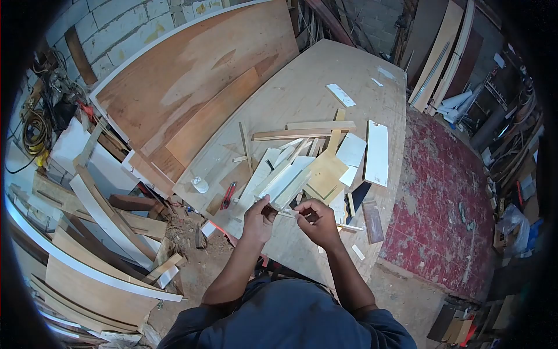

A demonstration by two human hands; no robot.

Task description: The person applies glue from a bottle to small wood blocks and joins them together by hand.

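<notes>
My left hand (260, 221) is closed at the near end of a long pale wooden piece (292, 189), its thumb against the piece's edge. The piece points away from me over a heap of offcuts. Close to its near end is my right hand (318, 224), thumb and fingers drawn together in a pinch. What lies between those fingertips is too small to make out. A thin light strip (285, 214) shows between the two hands. Beyond them lie a yellowish board (325, 173) and white panel pieces (351, 150).
The wooden worktable (290, 81) carries red-handled pliers (229, 195), a white bottle (199, 184), a long white board (376, 152) and a brown block (372, 221). A large plywood panel (197, 75) leans along the left. Wooden frames crowd the lower left; a red floor (436, 203) lies right.
</notes>
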